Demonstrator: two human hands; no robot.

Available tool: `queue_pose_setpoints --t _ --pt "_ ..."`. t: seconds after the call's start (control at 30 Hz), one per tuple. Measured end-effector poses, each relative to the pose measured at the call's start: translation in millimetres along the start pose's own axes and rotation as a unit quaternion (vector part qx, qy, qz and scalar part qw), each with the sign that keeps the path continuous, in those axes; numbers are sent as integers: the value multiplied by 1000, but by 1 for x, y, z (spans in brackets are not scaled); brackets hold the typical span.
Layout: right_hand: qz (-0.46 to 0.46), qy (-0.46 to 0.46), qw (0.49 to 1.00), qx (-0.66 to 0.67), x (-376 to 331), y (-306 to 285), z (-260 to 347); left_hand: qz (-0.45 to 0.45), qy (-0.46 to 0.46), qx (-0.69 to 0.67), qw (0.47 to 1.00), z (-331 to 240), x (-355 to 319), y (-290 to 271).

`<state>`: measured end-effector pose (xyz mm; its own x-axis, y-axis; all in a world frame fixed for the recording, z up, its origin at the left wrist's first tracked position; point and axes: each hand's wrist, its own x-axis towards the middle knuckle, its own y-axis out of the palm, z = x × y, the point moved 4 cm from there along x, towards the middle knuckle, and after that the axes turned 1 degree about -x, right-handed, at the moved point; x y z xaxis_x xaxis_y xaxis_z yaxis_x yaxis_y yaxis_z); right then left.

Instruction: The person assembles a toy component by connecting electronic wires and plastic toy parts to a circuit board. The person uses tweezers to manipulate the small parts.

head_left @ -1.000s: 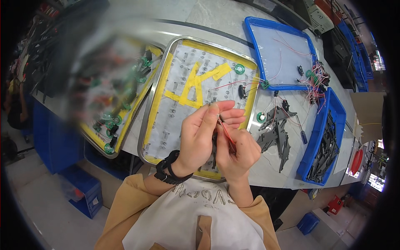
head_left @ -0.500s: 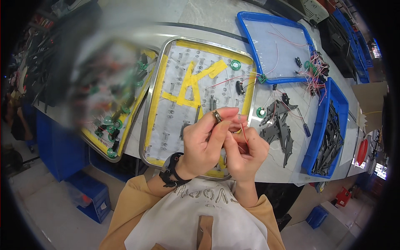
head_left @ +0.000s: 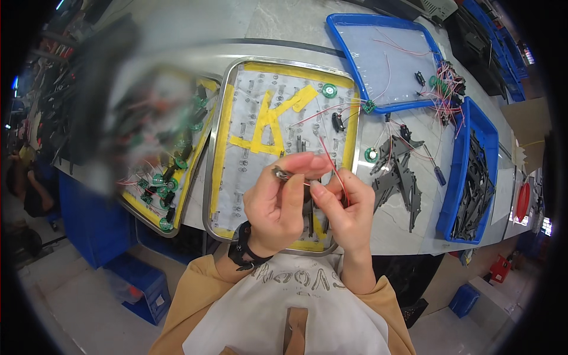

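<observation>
Both my hands are raised over the near part of the metal-rimmed tray (head_left: 208, 195). My left hand (head_left: 275, 204) is closed, with a small dark part with a shiny end (head_left: 281, 173) between thumb and fingers; its exact kind is too small to make out. A thin red wire (head_left: 329, 155) runs up at a slant past the fingers of my right hand (head_left: 346, 207), which pinches it. The two thumbs nearly meet, and a short piece of wire shows between them. Behind my hands, dark strips (head_left: 300, 144) lie on the tray's paper lining.
On the tray sit a green round part (head_left: 329, 90) and a small black part (head_left: 338, 122). A blue tray (head_left: 348, 47), tangled wires (head_left: 452, 89), a screwdriver (head_left: 439, 174), black plates (head_left: 408, 189) and a blue bin (head_left: 442, 228) occupy the right side. Another tray (head_left: 192, 171) stands left.
My hands have shifted slightly left. The left hand has tilted so the dark part points left, and the red wire now reaches up higher above the right hand's fingers.
</observation>
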<state>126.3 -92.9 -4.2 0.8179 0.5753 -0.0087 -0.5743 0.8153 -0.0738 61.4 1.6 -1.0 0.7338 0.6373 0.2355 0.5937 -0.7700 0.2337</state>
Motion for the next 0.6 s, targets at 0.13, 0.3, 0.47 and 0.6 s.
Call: queue_pose_setpoints --t 0.13,0.3,0.47,0.6 --pt "-15 4 1000 -24 -1 0 2 -11 26 -18 999 -7 2 -2" --pt "-16 -22 996 -84 -1 3 10 -73 -11 -9 997 -7 3 -2" --pt "-45 -90 989 -105 -1 12 19 -86 1 -10 996 -17 11 -1" --pt "-100 -190 960 -177 -5 16 25 -84 21 5 996 -20 13 3"
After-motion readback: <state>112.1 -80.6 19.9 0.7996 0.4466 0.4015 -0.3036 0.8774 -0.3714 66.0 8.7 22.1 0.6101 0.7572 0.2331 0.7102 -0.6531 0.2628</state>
